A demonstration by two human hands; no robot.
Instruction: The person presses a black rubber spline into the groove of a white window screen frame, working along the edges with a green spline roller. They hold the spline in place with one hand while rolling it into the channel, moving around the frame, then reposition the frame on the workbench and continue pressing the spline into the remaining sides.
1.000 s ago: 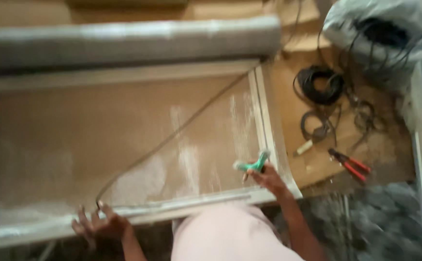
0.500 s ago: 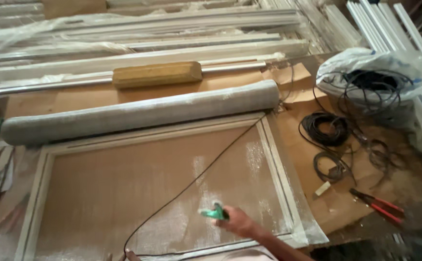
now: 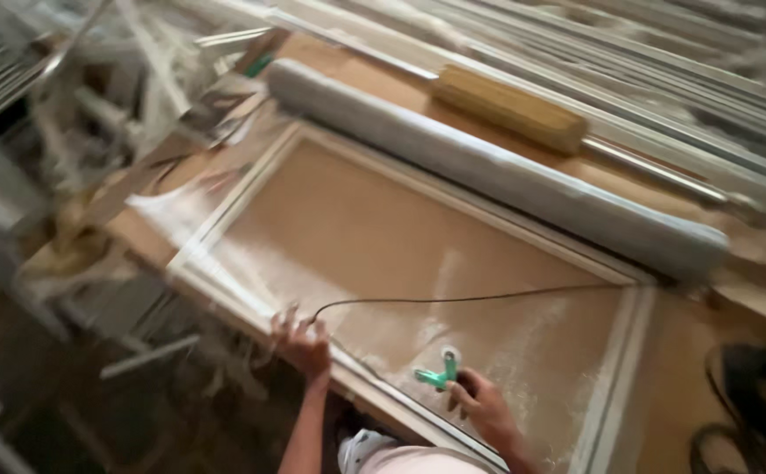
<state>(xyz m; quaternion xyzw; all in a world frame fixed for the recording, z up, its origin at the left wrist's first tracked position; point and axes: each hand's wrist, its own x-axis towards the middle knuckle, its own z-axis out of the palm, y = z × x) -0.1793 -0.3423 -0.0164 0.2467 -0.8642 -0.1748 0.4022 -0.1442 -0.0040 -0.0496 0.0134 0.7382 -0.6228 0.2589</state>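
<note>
The white screen frame [image 3: 251,189] lies flat on the brown board. At its near rail the left hand [image 3: 302,344] presses fingers spread on the black spline cord [image 3: 453,299], not closed around it. Just right, the right hand [image 3: 479,405] grips a green spline roller [image 3: 438,375]. Most cord lies loose across the frame, apparently unseated; a grey mesh roll [image 3: 497,171] rests along the far rail.
</note>
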